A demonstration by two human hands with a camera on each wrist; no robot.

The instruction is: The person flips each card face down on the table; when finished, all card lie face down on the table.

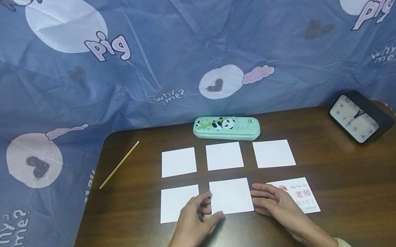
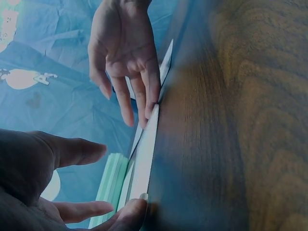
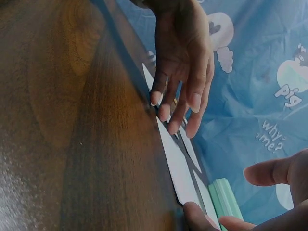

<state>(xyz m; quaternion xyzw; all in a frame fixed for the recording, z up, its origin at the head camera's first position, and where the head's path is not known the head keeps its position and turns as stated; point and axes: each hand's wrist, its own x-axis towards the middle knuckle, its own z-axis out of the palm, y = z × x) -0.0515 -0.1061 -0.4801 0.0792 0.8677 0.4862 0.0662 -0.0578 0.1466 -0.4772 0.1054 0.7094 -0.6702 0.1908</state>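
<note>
Six cards lie in two rows of three on the dark wooden table [image 1: 367, 200]. My two hands flank the white middle card [image 1: 230, 195] of the near row. My left hand [image 1: 207, 209] touches its left edge with relaxed fingers, the thumb by the near left corner. Fingers straight, my right hand [image 1: 260, 197] touches the right edge and partly covers a printed card [image 1: 304, 193] with red characters. The left wrist view shows the card [image 2: 144, 154] edge-on, my left hand [image 2: 96, 192] near and my right hand [image 2: 125, 72] beyond. In the right wrist view, both my right hand [image 3: 250, 197] and my left hand [image 3: 183, 77] meet the card [image 3: 175, 163].
A green panda pencil case [image 1: 226, 127] lies behind the far row of white cards [image 1: 224, 156]. A yellow pencil [image 1: 119, 164] sits at the table's far left, and a black clock [image 1: 358, 116] at the far right. Blue printed cloth [image 1: 185, 35] hangs all around.
</note>
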